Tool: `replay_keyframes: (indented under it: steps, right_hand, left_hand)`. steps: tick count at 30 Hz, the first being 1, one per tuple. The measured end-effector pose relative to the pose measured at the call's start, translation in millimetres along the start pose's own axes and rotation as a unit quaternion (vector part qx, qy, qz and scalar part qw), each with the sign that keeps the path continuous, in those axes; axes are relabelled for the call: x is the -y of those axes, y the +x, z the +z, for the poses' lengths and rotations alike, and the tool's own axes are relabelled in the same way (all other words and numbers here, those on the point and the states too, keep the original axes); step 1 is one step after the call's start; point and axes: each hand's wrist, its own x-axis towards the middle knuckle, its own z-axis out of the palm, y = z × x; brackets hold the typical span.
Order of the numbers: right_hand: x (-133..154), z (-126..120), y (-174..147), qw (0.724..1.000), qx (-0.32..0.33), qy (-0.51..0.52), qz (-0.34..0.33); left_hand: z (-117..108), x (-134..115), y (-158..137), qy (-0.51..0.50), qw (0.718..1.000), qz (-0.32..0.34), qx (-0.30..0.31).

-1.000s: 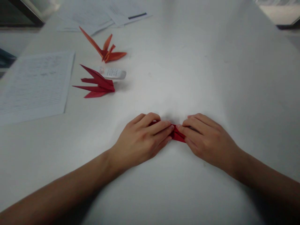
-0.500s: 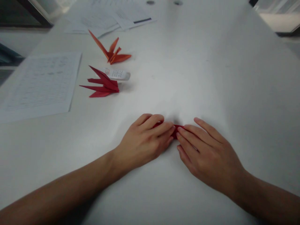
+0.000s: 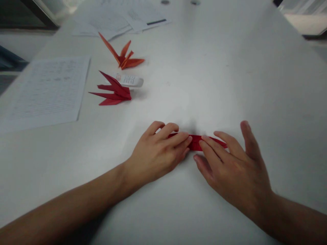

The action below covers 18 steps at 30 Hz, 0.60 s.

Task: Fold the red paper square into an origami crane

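A narrow strip of folded red origami paper (image 3: 196, 143) lies flat on the white table, with a pointed end showing at its right. My left hand (image 3: 163, 148) is closed over the paper's left part, its bent fingers pressing it and hiding much of that end. On the right part rest the outstretched fingertips of my right hand (image 3: 232, 170). Its fingers are spread, the little finger lifted away and the thumb below the paper's near edge.
A red origami crane (image 3: 114, 93) lies to the left, in front of a white eraser-like block (image 3: 133, 81). Behind them sits an orange origami crane (image 3: 125, 61). Printed sheets (image 3: 48, 92) lie at the left, and more papers (image 3: 109, 20) at the back.
My right hand has shifted slightly right and spread its fingers, uncovering more of the red paper and its right tip. My left hand stays nearly in place.
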Motion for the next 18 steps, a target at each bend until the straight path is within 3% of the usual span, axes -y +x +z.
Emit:
replay_keyframes:
  steps: [7, 13, 18]
  right_hand:
    - [-7, -2, 3, 1.0, -0.011, 0.0, 0.017]
    - [-1, 4, -2, 0.995, -0.018, 0.019, -0.097]
    - [-2, 16, -1, 0.995, 0.031, 0.041, -0.087]
  left_hand:
    - [-1, 0, -1, -0.005, 1.0, -0.009, 0.017]
    - [0, 0, 0, -0.01, 0.999, -0.018, 0.029]
    - [-4, -4, -3, 0.007, 0.999, -0.036, 0.024]
